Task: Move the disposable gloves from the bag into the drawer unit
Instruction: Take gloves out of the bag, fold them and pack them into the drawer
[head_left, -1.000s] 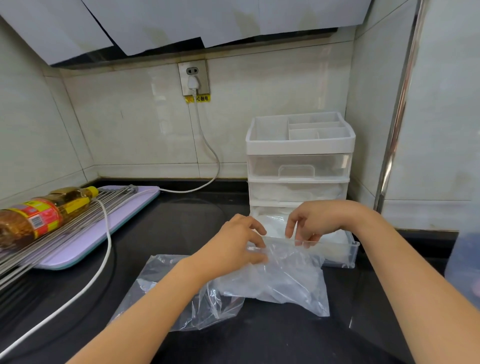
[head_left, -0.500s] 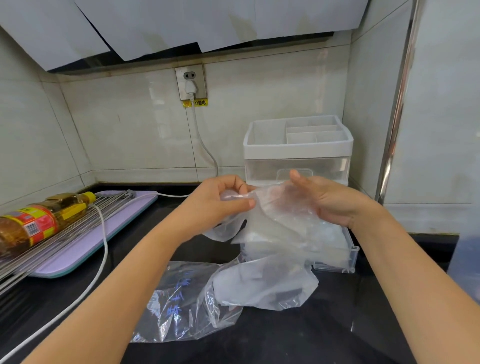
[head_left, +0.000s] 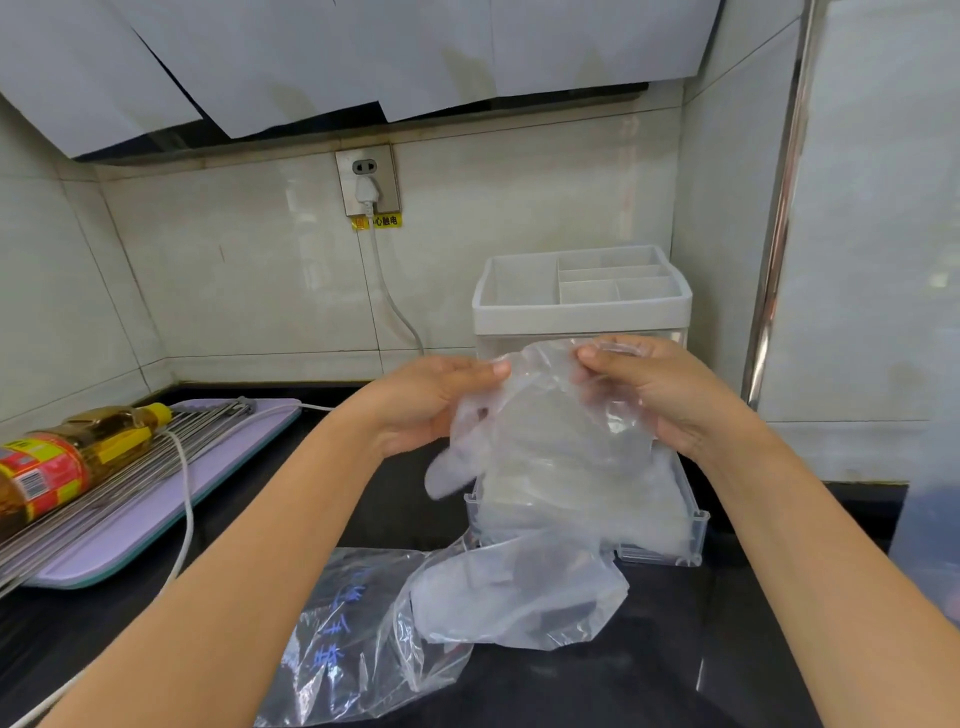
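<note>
far left: an oil bottle on its side across a bundle of metal rods, all on a lilac board. just right of that, a white cord trailing over the black counter and up to a wall socket. near centre, flat on the counter, the clear bag with blue print, crumpled. above it, the left hand raised, thumb and fingers pinching the top left edge of the disposable gloves. gloves held up between both hands, over the pulled-out bottom drawer, lower end drooping onto the counter just in front of it and touching the bag; one glove or a stack, hard to tell through such thin film. right hand pinching the top right edge, fingers curled round the plastic. behind the hands, in the far right corner, the white drawer unit with a divided tray on top.
</note>
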